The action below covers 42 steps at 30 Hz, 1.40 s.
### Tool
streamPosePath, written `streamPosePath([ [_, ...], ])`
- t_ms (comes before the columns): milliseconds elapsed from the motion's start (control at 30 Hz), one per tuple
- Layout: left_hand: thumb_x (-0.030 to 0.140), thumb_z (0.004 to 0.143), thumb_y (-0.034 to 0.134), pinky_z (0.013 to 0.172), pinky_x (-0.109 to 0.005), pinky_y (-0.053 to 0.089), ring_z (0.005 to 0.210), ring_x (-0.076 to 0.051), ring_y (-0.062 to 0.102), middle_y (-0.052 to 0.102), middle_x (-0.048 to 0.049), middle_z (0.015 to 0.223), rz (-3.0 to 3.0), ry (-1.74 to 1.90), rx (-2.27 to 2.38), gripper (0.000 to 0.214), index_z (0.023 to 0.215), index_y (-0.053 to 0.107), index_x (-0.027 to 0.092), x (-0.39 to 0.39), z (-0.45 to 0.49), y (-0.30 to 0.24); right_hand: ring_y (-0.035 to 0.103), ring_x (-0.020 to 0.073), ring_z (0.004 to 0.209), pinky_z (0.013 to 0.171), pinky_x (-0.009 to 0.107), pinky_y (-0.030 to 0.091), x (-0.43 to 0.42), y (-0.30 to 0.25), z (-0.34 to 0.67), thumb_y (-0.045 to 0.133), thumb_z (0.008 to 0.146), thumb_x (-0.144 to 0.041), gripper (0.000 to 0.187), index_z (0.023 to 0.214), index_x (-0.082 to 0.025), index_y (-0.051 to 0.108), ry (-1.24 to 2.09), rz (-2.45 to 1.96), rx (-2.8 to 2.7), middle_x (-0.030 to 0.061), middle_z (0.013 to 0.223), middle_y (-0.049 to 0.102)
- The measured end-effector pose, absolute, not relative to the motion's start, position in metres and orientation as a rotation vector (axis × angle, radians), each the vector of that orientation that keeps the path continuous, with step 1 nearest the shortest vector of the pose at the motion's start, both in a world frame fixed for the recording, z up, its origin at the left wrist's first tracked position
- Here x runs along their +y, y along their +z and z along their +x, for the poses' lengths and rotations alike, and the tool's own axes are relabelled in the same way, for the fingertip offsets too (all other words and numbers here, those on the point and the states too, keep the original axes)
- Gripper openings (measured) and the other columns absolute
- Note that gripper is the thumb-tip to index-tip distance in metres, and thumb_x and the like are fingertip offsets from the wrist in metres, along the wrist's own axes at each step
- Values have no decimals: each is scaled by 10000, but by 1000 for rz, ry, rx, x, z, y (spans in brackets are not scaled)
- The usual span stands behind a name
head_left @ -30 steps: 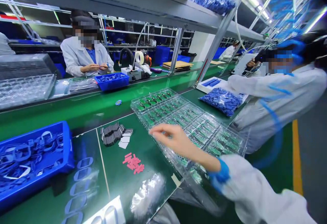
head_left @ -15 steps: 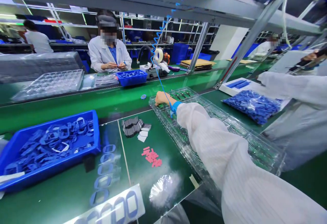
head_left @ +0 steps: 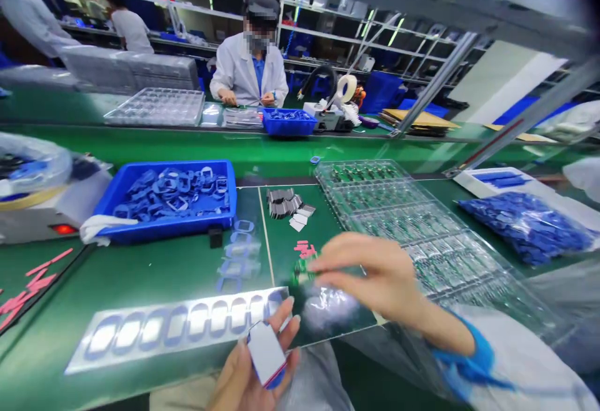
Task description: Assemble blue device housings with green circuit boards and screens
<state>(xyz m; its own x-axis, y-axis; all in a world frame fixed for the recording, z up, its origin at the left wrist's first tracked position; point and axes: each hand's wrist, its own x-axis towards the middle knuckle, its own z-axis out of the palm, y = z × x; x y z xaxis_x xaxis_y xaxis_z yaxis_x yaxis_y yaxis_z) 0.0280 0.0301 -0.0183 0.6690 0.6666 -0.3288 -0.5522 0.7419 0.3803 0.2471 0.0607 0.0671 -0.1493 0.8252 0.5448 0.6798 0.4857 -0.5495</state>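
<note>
My right hand (head_left: pixel 375 277) hovers over the green mat, fingers pinched on a small green circuit board (head_left: pixel 302 270), blurred by motion. Low in the view, my left hand (head_left: pixel 255 367) cradles a small flat white piece with a blue and red edge (head_left: pixel 266 355) in its curled fingers. Clear plastic trays of green circuit boards (head_left: pixel 403 223) lie just right of my right hand. A strip of blue oval rings (head_left: pixel 178 326) lies on the mat in front of my left hand.
A blue bin of blue ring parts (head_left: pixel 171 195) stands at the left, beside a white device (head_left: pixel 32 211). Grey stacked parts (head_left: pixel 284 202) and pink strips (head_left: pixel 304 250) lie mid-mat. A bag of blue parts (head_left: pixel 527 223) sits right. A person in white (head_left: pixel 250 67) works across the conveyor.
My right hand drew back from the far end of the trays toward me, now pinching a small board. My left hand came into view with the white piece. The view swung left.
</note>
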Motion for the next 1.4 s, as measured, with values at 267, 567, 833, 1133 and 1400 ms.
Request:
streamPosePath([
  [267,392,689,767,749,-153,519,797,-115,707,789,-18,861,114,765,523,271,876,774,195,19,27,8,689,143,914,811,251,591,3,35,221,560,824,6,258,1039,-112,641,-113,-910,-2263,64,962,747],
  [567,419,692,757,753,-148,462,787,-92,645,762,-5,838,207,857,636,274,863,773,206,11,29,1,662,205,1028,867,328,585,2,32,206,564,876,-88,456,1323,-89,475,-201,-1154,-2309,149,1107,689],
  [833,426,660,780,767,-165,460,818,-98,618,737,-8,875,165,898,591,337,919,760,210,9,32,-8,684,215,983,870,308,584,-2,32,208,568,887,-141,522,1386,-177,417,-137,-1274,-2229,103,1148,676],
  [1133,272,660,809,795,-148,502,882,-108,677,762,7,945,474,1064,537,308,961,746,262,11,30,-16,711,166,900,743,206,611,-15,43,204,556,905,-249,467,1356,-295,443,415,-1387,-2125,0,1181,667],
  [1400,194,624,825,805,-182,554,913,-166,712,772,-5,984,604,1145,581,327,933,761,275,10,29,-14,688,165,969,856,241,580,-11,43,191,535,915,-194,486,1379,-270,413,308,-1300,-2141,32,1192,659],
])
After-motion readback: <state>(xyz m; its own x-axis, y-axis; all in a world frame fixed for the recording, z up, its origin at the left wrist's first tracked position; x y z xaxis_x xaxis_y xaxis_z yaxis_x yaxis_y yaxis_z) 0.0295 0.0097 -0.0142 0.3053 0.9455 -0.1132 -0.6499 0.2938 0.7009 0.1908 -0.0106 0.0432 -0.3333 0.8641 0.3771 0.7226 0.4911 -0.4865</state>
